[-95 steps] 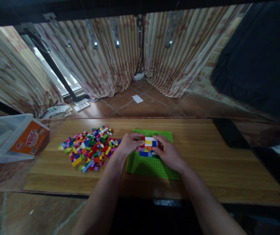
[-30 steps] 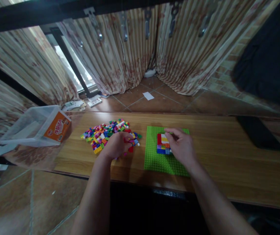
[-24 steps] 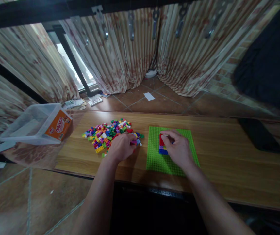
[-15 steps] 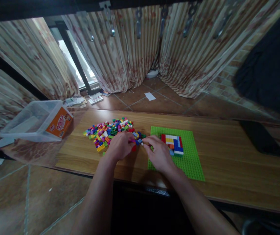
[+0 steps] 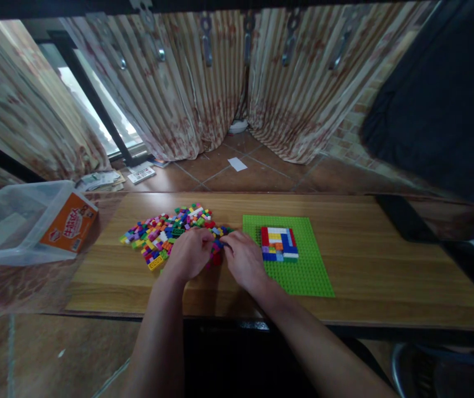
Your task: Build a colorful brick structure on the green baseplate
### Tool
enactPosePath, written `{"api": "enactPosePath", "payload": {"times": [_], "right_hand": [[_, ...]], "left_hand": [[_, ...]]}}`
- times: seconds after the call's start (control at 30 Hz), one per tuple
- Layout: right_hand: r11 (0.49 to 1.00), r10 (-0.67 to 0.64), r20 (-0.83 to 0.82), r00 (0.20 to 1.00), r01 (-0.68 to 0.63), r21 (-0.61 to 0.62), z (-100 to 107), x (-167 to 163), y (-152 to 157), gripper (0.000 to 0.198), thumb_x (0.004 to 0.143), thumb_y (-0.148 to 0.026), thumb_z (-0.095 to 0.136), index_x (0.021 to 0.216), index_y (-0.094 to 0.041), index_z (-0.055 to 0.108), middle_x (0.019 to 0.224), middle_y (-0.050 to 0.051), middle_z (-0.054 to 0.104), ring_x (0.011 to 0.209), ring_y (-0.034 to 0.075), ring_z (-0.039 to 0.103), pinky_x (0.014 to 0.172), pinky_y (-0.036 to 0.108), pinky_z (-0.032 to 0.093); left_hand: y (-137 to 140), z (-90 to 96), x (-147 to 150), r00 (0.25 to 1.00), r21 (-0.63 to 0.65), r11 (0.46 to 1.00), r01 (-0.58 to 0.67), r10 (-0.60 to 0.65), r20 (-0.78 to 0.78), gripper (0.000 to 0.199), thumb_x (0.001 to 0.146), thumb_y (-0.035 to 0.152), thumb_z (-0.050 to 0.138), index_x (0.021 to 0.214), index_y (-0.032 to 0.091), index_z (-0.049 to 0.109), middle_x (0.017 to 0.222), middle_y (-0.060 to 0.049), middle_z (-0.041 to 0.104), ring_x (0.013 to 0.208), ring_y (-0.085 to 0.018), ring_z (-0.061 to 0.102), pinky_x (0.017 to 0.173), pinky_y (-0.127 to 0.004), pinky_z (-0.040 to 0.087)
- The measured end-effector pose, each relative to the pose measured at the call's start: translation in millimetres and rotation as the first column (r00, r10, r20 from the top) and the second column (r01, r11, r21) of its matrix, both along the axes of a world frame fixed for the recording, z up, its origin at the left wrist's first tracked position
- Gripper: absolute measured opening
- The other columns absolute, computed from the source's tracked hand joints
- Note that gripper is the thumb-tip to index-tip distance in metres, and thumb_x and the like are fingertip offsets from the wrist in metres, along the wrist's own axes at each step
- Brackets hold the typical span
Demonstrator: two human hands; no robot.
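Fingers curled and closed, my left hand [image 5: 190, 253] is at the right side of a pile of loose toy bricks [image 5: 164, 235] in many colours. My right hand [image 5: 245, 260] reaches in from the other side, its thumb and fingertips pinched together over blue and dark bricks at the pile's edge. What either hand holds, if anything, is hidden or too small to name. To the right lies a green studded baseplate [image 5: 307, 279]. On it sits a flat rectangle of joined bricks [image 5: 279, 243] in red, white, yellow, blue and orange.
A clear plastic bin [image 5: 21, 221] with an orange label stands at the left end of the wooden table [image 5: 357, 260]. A flat black object [image 5: 396, 218] lies at the right. Papers [image 5: 141, 173] and a white sheet [image 5: 237, 164] are on the floor beyond, before striped curtains [image 5: 191, 94].
My right hand has moved away from the baseplate toward the pile. The small white brick at its fingertips no longer shows. The camera view has turned a little to the right.
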State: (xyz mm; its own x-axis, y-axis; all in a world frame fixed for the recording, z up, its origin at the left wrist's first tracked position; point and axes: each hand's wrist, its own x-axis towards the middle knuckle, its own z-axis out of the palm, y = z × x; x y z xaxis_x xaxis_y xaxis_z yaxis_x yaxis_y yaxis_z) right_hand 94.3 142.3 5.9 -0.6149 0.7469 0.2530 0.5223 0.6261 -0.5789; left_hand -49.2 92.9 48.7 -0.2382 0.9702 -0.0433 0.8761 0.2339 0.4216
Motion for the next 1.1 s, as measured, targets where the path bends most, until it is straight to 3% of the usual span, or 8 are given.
{"api": "enactPosePath", "payload": {"times": [0.2, 0.37, 0.47, 0.6, 0.83, 0.97, 1.1], "right_hand": [[0.999, 0.024, -0.123, 0.992, -0.027, -0.021, 18.1, 34.5, 3.8, 0.023, 0.087, -0.012, 0.054, 0.102, -0.023, 0.068, 0.102, 0.005, 0.069, 0.098, 0.022, 0.058, 0.089, 0.038, 0.046], [0.992, -0.095, -0.162, 0.982, 0.080, -0.097, 29.5, 86.9, 25.0, 0.027, 0.085, -0.018, 0.058, 0.108, -0.028, 0.067, 0.101, 0.003, 0.068, 0.096, 0.020, 0.060, 0.090, 0.040, 0.047], [0.988, -0.098, -0.113, 0.989, 0.083, -0.127, 28.4, 104.9, 34.9, 0.036, 0.083, -0.017, 0.058, 0.117, -0.029, 0.063, 0.099, 0.003, 0.068, 0.096, 0.020, 0.060, 0.091, 0.042, 0.046], [0.996, -0.048, -0.058, 0.997, 0.043, -0.082, 23.5, 109.8, 39.0, 0.043, 0.082, -0.015, 0.058, 0.122, -0.029, 0.059, 0.096, 0.003, 0.069, 0.097, 0.022, 0.059, 0.092, 0.043, 0.046], [1.000, -0.029, -0.026, 0.999, 0.029, -0.005, 20.2, 108.2, 39.8, 0.043, 0.081, -0.014, 0.058, 0.122, -0.027, 0.060, 0.095, 0.003, 0.069, 0.094, 0.022, 0.058, 0.088, 0.043, 0.046], [0.998, 0.023, -0.009, 1.000, -0.023, 0.057, 19.2, 110.4, 41.7, 0.032, 0.082, -0.015, 0.059, 0.111, -0.026, 0.066, 0.105, 0.005, 0.069, 0.098, 0.024, 0.058, 0.089, 0.044, 0.045], [0.992, 0.075, 0.047, 0.996, -0.080, 0.102, 20.5, 112.5, 42.6, 0.020, 0.084, -0.017, 0.058, 0.098, -0.025, 0.070, 0.100, 0.006, 0.070, 0.097, 0.025, 0.057, 0.087, 0.043, 0.045]], "left_hand": [[2.7, 3.8, 5.1, 0.996, 0.100, 0.995, -0.002, -0.007, 0.090, 0.021, 0.084, 0.020, 0.049, 0.089, 0.020, 0.070, 0.089, -0.005, 0.072, 0.081, -0.020, 0.065, 0.073, -0.028, 0.045], [8.5, 0.2, 40.3, 0.975, 0.227, 0.973, 0.041, -0.088, 0.202, 0.020, 0.087, 0.021, 0.048, 0.086, 0.019, 0.068, 0.079, -0.003, 0.070, 0.070, -0.015, 0.062, 0.066, -0.024, 0.044], [13.5, -6.9, 64.6, 0.944, 0.238, 0.971, -0.011, -0.069, 0.324, 0.021, 0.085, 0.018, 0.049, 0.092, 0.018, 0.069, 0.079, -0.004, 0.071, 0.069, -0.015, 0.063, 0.065, -0.023, 0.046], [19.6, -15.7, 82.0, 0.922, 0.219, 0.975, -0.043, -0.046, 0.384, 0.022, 0.083, 0.017, 0.052, 0.098, 0.018, 0.068, 0.083, -0.005, 0.073, 0.072, -0.016, 0.066, 0.066, -0.024, 0.048], [22.2, -21.0, 86.0, 0.935, 0.188, 0.982, 0.026, -0.091, 0.343, 0.022, 0.084, 0.017, 0.051, 0.098, 0.017, 0.068, 0.090, -0.007, 0.073, 0.082, -0.018, 0.067, 0.075, -0.026, 0.049], [20.8, -20.3, 88.8, 0.942, 0.176, 0.980, 0.092, -0.143, 0.305, 0.021, 0.086, 0.019, 0.050, 0.094, 0.020, 0.070, 0.087, -0.005, 0.072, 0.077, -0.017, 0.066, 0.071, -0.025, 0.047], [19.9, -21.4, 92.6, 0.953, 0.178, 0.974, 0.137, -0.178, 0.243, 0.024, 0.088, 0.021, 0.049, 0.096, 0.022, 0.071, 0.089, -0.005, 0.072, 0.078, -0.018, 0.066, 0.070, -0.026, 0.047]]}}
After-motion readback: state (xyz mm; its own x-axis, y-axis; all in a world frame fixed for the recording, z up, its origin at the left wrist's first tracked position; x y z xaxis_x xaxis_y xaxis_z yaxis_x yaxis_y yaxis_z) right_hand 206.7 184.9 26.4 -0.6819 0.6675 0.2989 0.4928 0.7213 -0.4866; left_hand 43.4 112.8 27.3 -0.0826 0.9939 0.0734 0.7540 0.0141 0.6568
